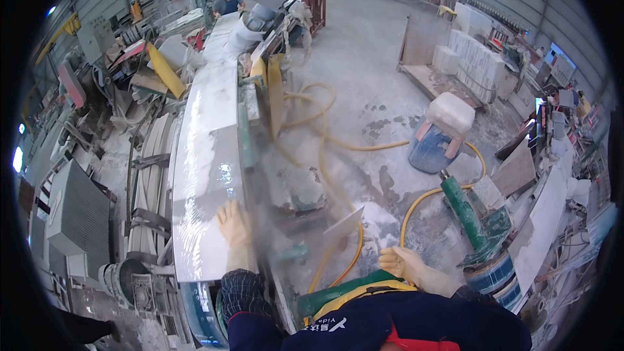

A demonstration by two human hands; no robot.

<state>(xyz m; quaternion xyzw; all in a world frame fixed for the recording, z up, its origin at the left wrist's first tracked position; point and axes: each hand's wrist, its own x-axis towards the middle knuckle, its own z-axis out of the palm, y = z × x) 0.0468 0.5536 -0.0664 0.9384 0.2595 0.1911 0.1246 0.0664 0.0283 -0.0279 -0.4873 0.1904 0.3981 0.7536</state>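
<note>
Pale stone slabs point(198, 240), wet and shining, lie in a row along a long conveyor that runs away from me on the left. My left hand point(233, 224), in a cream rubber glove, rests on the right edge of the nearest slab with its fingers stretched out. My right hand point(402, 262), gloved the same way, is held low in front of me to the right. Its fingers are curled in, and nothing shows in them. A thin white slab piece point(343, 224) stands tilted to the left of that hand, apart from it.
A yellow hose point(374, 148) loops over the wet floor. Right of it stand a blue barrel point(429, 146) and a green metal post point(465, 211). A motor-driven machine point(260, 16) straddles the conveyor farther back. Another person point(227, 1) stands at its far end.
</note>
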